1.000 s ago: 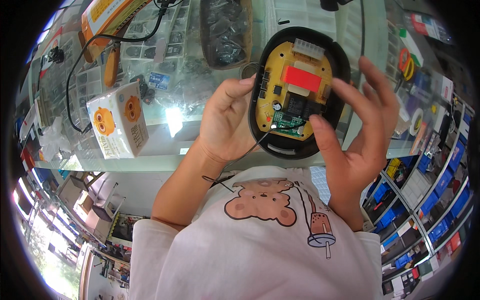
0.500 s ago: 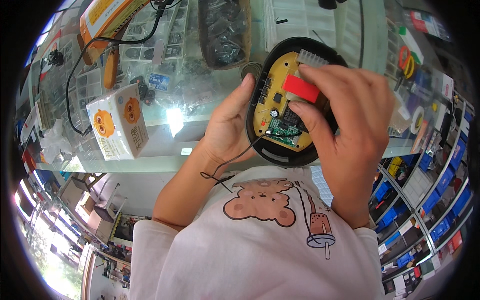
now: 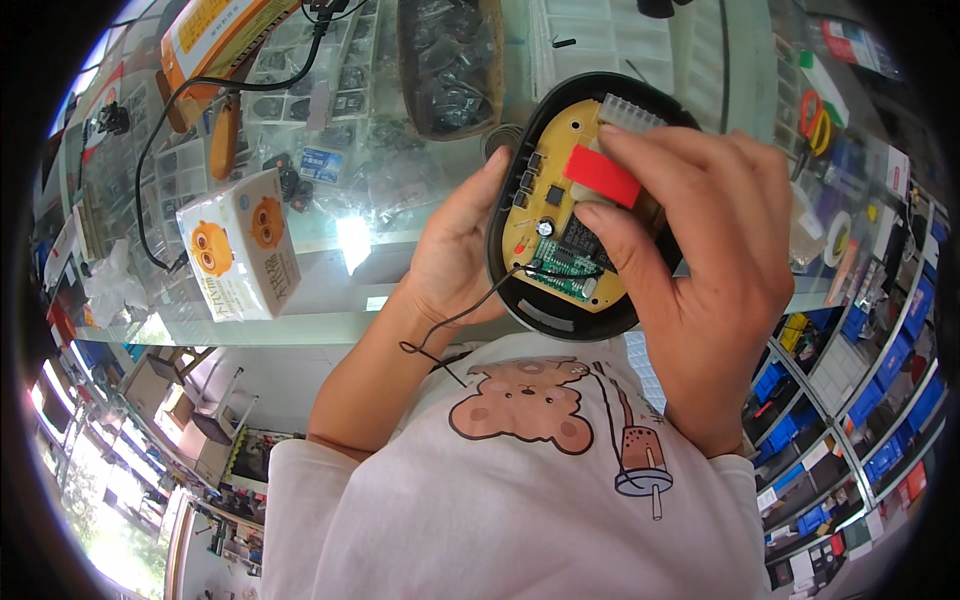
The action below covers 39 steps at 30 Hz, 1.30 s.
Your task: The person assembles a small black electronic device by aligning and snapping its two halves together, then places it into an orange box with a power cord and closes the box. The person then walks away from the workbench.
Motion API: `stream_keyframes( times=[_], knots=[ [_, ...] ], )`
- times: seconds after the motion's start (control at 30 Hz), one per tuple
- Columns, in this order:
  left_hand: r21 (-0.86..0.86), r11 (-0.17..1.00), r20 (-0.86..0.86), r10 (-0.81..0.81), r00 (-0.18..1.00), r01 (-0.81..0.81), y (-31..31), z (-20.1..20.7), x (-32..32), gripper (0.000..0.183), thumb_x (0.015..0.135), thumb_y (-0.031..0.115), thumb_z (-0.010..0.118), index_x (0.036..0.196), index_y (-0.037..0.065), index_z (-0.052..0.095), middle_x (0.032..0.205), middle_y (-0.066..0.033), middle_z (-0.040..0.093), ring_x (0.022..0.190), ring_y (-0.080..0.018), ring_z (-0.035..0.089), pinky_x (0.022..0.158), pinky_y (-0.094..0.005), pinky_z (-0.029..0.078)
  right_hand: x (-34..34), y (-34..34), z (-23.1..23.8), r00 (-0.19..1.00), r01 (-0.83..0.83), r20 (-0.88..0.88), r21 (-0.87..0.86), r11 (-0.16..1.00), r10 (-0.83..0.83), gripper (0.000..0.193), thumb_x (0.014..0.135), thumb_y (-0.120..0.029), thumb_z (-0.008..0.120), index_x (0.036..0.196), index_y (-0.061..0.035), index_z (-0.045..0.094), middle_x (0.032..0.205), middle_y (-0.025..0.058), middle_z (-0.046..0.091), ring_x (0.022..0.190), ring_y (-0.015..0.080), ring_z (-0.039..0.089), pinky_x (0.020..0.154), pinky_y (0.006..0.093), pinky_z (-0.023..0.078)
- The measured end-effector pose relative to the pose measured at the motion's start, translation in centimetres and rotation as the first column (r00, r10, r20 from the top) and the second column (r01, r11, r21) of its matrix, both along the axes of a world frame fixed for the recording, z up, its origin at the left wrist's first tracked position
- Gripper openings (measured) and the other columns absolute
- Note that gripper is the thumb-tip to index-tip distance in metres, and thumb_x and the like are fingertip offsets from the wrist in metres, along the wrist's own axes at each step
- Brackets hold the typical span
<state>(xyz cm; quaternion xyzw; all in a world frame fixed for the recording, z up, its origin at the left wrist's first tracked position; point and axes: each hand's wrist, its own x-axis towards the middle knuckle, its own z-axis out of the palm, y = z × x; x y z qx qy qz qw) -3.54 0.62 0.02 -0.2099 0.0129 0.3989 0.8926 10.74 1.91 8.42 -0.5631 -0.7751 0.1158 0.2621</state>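
My left hand (image 3: 455, 240) is closed round the left edge of a black oval plastic housing (image 3: 545, 312), held up in front of my shirt. Inside sits a yellow circuit board (image 3: 548, 180) with a small green board (image 3: 562, 268) near its lower end. A thin black wire (image 3: 462, 318) runs from the board and hangs down to the left. My right hand (image 3: 710, 230) pinches, between thumb and fingers, a red flat-faced piece (image 3: 602, 176) over the board's right side. What lies under that piece is partly hidden. Above it shows a clear ridged terminal strip (image 3: 628, 112).
A tissue packet (image 3: 240, 245) stands on the glass table at left, near a wooden handle (image 3: 224, 138) and a black cable (image 3: 150, 200). Beyond are a cardboard box of bagged parts (image 3: 452, 75) and a white tray (image 3: 615, 45). Scissors (image 3: 815, 125) lie at right.
The housing has tilted and shifted very slightly in my hands. My right hand has moved a little to the right, its fingers still on the red piece.
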Motion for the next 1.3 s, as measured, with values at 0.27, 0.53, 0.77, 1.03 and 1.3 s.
stream_keyframes(
  times=[0.27,0.53,0.77,1.03,1.3],
  knots=[
    [0.086,0.995,0.145,0.032,0.989,-0.044,-0.3,-0.7,0.0,0.054,0.098,0.044,0.033,0.134,0.004,0.040,0.128,-0.0152,0.052,0.116,-0.0280,0.053,0.098,-0.0431,0.044,0.2,0.2,0.2,0.997,-0.068,0.046,0.064,0.996,0.065,0.032,0.065,-0.009,0.076,0.095,-0.0020,0.067,0.088,0.0092,0.062,0.082,0.0270,0.055,0.076,0.0369,0.044],
    [0.110,0.993,0.120,0.027,0.992,-0.040,-0.3,-0.5,0.1,0.057,0.097,0.047,0.034,0.135,0.004,0.039,0.128,-0.0155,0.051,0.117,-0.0279,0.052,0.099,-0.0428,0.043,0.4,0.1,-0.6,0.997,-0.077,-0.003,0.070,0.995,0.078,0.031,0.070,-0.009,0.074,0.098,-0.0011,0.066,0.092,0.0107,0.064,0.088,0.0297,0.057,0.085,0.0392,0.044],
    [0.472,0.819,-0.683,0.105,0.723,0.327,0.8,2.4,0.7,0.083,0.087,0.040,0.060,0.147,0.006,0.012,0.133,-0.0092,0.039,0.121,-0.0177,0.041,0.097,-0.0306,0.037,2.2,-2.2,-4.6,0.852,0.099,-0.514,-0.024,0.995,-0.097,0.034,0.081,-0.009,0.068,0.110,0.0040,0.059,0.107,0.0154,0.061,0.099,0.0265,0.058,0.094,0.0367,0.042],
    [0.626,0.673,-0.760,0.409,0.505,0.395,0.7,4.1,2.6,0.093,0.084,0.027,0.067,0.147,0.002,0.003,0.137,-0.0116,0.034,0.125,-0.0206,0.036,0.103,-0.0312,0.028,1.8,-3.1,-6.1,0.565,0.171,-0.789,-0.173,0.970,-0.241,0.037,0.091,-0.013,0.057,0.122,0.0063,0.049,0.122,0.0161,0.053,0.108,0.0202,0.055,0.094,0.0316,0.042],
    [0.634,0.630,-0.768,0.442,0.463,0.450,0.7,3.4,2.7,0.094,0.083,0.026,0.068,0.147,0.002,0.003,0.137,-0.0112,0.033,0.125,-0.0197,0.035,0.103,-0.0302,0.028,1.6,-3.3,-6.3,0.488,0.158,-0.827,-0.229,0.961,-0.277,0.039,0.092,-0.015,0.057,0.123,0.0061,0.047,0.123,0.0149,0.053,0.107,0.0184,0.055,0.094,0.0307,0.043]
  ],
)
